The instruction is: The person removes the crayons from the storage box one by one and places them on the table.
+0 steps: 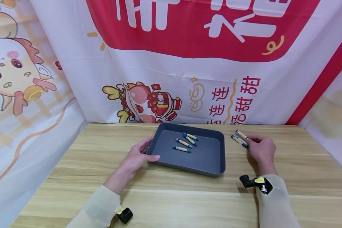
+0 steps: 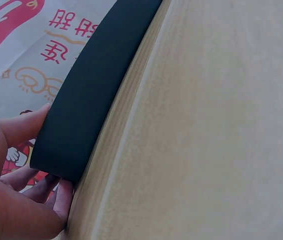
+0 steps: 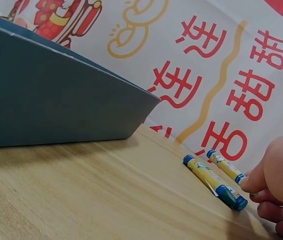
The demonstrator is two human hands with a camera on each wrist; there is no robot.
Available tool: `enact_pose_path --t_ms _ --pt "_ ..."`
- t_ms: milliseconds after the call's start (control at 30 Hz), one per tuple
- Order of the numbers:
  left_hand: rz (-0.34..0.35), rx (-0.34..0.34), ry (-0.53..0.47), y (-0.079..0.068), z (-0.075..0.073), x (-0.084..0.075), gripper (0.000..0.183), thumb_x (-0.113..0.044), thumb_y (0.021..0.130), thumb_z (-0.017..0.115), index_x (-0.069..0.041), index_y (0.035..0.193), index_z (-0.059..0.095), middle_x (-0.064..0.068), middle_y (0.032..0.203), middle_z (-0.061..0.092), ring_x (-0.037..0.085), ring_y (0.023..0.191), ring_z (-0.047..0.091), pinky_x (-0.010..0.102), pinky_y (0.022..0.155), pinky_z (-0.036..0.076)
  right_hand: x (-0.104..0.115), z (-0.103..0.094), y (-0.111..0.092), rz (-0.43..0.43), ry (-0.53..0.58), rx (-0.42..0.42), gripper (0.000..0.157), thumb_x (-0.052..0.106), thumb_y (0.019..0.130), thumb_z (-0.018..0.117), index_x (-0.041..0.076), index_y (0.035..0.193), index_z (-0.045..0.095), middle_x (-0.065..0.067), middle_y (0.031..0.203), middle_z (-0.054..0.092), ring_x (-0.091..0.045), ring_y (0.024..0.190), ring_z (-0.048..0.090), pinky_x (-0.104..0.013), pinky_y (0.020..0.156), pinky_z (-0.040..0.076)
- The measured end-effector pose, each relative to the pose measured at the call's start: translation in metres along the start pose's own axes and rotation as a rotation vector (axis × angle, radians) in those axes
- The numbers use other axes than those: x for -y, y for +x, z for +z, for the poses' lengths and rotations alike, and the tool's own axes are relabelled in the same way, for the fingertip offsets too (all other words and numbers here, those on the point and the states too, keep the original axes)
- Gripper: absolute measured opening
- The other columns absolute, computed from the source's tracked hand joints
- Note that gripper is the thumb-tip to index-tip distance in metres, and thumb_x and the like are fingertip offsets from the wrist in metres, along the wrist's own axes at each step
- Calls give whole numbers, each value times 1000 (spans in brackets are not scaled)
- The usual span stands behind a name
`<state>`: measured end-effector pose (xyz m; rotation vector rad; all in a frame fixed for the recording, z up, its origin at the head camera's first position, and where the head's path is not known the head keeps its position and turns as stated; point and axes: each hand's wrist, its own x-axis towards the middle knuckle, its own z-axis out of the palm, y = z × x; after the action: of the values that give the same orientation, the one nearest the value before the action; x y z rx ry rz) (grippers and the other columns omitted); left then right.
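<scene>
Right hand [image 1: 262,148]: thumb and fingers closed in pinch on near end of held crayon [image 1: 241,134], far end pointing away from hand. Loose crayons [image 3: 206,177] lie on table [image 1: 188,202] just beside it, right of grey tray [image 1: 202,158] and apart from it. Left hand [image 1: 135,158]: grips tray at left near corner, thumb over rim, fingers curled against outer side. Inside tray: green-ended crayon [image 1: 181,148] plus three blue-ended crayons [image 1: 183,143], spread toward far half.
</scene>
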<state>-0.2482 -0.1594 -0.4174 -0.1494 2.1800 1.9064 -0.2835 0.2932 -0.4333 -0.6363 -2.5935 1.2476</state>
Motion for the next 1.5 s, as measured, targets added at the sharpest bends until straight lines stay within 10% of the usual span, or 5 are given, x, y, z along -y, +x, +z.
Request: enact_pose_path --t_ms 1500 --pt "-7 -1 11 0 -1 1 86 -6 88 84 -27 162 44 6 172 38 33 160 33 55 134 22 4 -2 -4 42 -67 83 43 29 108 56 3 139 68 -27 145 64 -44 131 56 -55 104 48"
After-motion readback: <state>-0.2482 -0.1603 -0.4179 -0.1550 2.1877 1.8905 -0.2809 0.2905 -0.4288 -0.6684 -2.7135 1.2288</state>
